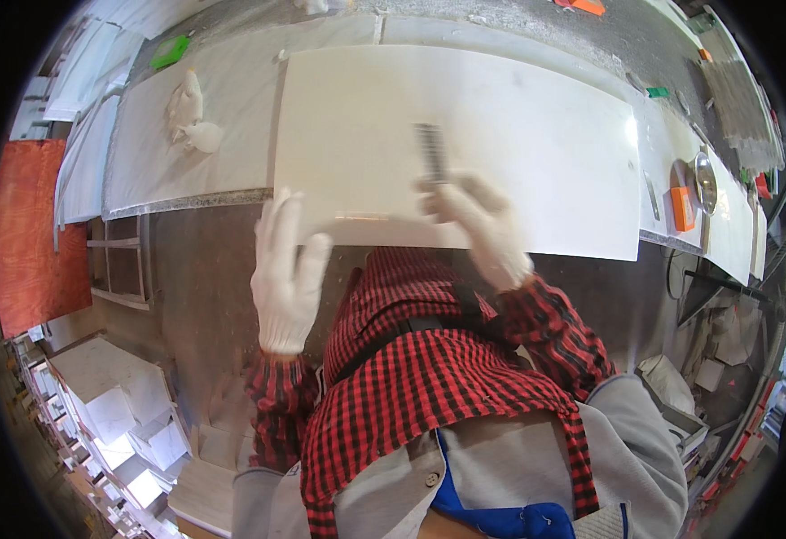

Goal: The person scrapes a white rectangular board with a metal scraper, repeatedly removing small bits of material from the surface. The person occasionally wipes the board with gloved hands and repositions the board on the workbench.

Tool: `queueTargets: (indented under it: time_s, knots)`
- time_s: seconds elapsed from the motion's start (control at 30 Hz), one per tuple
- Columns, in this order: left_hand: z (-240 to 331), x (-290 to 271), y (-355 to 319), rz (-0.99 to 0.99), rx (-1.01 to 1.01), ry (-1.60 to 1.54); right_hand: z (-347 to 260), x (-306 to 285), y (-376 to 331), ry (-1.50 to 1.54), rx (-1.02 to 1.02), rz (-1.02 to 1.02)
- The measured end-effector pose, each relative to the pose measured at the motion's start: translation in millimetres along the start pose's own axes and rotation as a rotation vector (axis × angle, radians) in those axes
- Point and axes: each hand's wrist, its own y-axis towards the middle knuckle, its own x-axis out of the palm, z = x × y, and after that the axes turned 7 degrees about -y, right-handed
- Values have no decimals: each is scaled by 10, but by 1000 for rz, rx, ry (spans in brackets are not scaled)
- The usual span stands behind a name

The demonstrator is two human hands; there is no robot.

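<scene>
A large white panel [366,108] lies flat across the worktop in front of me. My right hand [484,225], in a white knit glove, is closed around a narrow dark tool with a ridged look [430,151]. Motion blurs the tool, so its exact kind is unclear. It points away from me over the panel's middle. At the panel's near left corner is my left hand [287,269], also gloved, with fingers stretched out and nothing in it. Whether its fingertips touch the panel's edge I cannot tell.
White crumpled items [200,135] lie on the worktop's left part, with a green object [170,51] farther back. At right are an orange block [682,208], a shiny metal bowl [705,180] and a thin metal strip [650,194]. A red-orange board [38,234] stands far left.
</scene>
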Motion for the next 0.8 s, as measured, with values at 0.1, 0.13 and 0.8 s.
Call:
queueTargets:
  time_s: [0.1,0.13,0.8]
  knots:
    - [-66,168,376,-174,271,467,367,-572,-230,-151,-84,465]
    - [-105,258,498,-195,326,548,415,-734,-300,-155,-88,578]
    - [302,721,624,-443,329,-403,1008,-1314,-359,-516,-112,1224]
